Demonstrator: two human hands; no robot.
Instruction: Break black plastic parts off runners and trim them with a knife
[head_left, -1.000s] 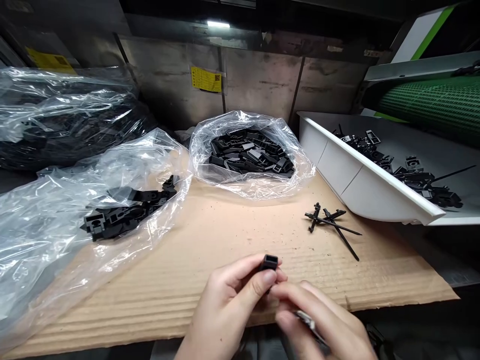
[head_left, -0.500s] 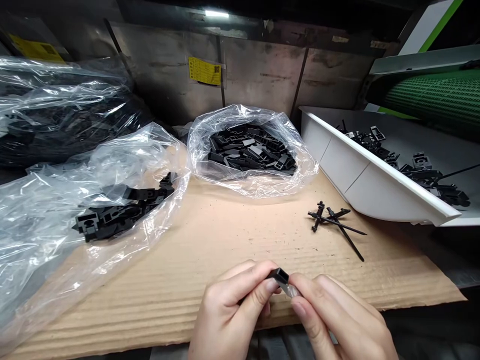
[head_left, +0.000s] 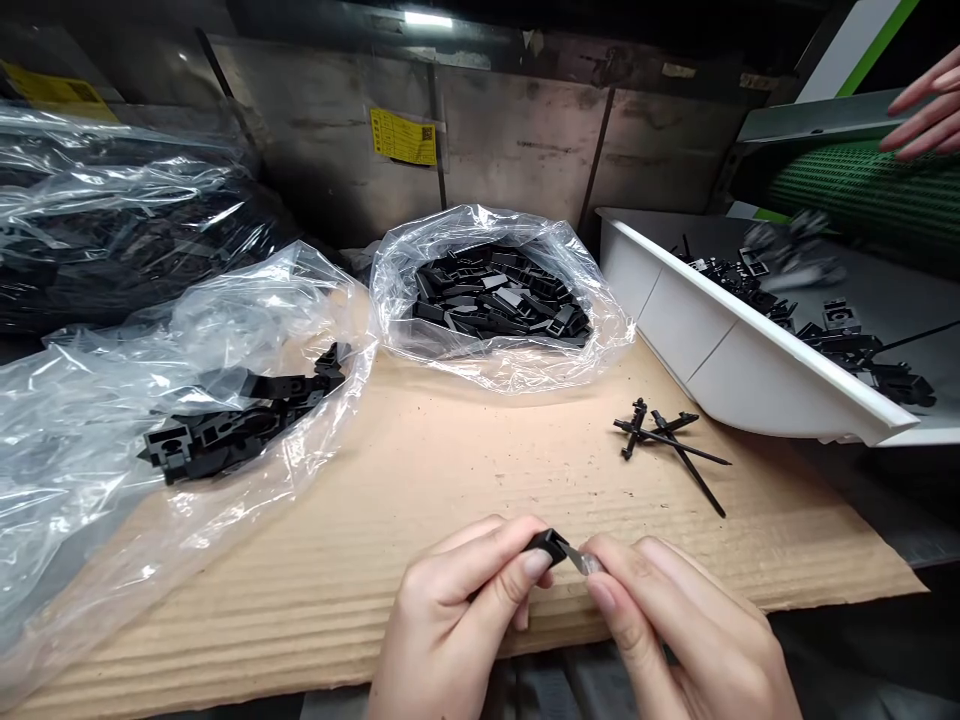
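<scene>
The blade (head_left: 576,557) I pinch in my right hand (head_left: 679,625) was lying along the flank of the black part (head_left: 549,546) half a second ago; now its tip meets the part at its hollow end, so the contact has moved up to that rim. The part has tipped over towards the right as well. It sits at the lower middle of the frame, gripped between thumb and fingers of my left hand (head_left: 461,605), above the near edge of the cardboard (head_left: 480,450).

Another person's hand (head_left: 926,115) has come in at the upper right, beside the green belt (head_left: 832,175), and blurred pieces (head_left: 799,250) now show over the white tray (head_left: 720,350); my own work looks undisturbed by that.

My fingers cover most of the part's length, and my right ones hide much of what I hold behind the blade; I can't tell whether its tip is inside the rim or only against it. That other hand is cut off by the frame, and the pieces are too smeared to identify.
</scene>
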